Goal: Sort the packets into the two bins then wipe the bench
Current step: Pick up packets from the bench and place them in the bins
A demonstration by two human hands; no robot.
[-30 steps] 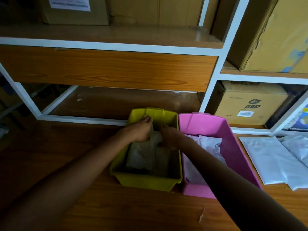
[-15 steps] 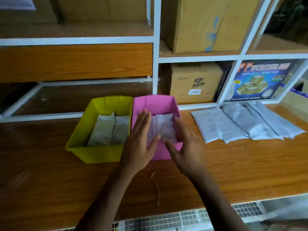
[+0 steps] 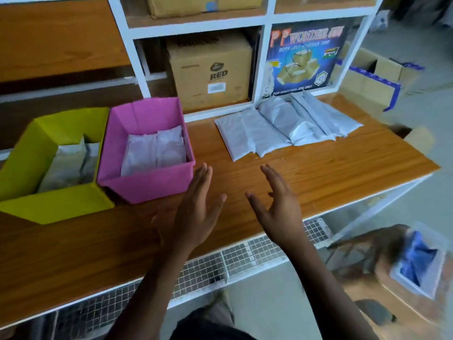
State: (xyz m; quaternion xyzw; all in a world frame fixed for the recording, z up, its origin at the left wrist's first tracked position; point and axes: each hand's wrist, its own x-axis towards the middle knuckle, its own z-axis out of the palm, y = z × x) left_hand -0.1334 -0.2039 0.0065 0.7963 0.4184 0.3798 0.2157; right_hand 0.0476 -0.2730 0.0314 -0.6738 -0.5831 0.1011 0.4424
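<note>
A yellow bin and a pink bin stand side by side on the left of the wooden bench, each with white packets inside. Several grey-white packets lie fanned out on the bench at the back right. My left hand hovers open just right of the pink bin's front corner. My right hand is open beside it, fingers spread, palm facing left. Both hands hold nothing and sit in front of the loose packets.
Behind the bench a white-framed shelf holds a cardboard box marked RED and a blue tape carton. Wire mesh runs under the bench's front edge. A box with blue cloth sits on the floor at the right.
Both hands left the yellow bin, passed over the pink bin and now hover over the bench to its right. My view swung right, bringing the loose packets toward the centre.
</note>
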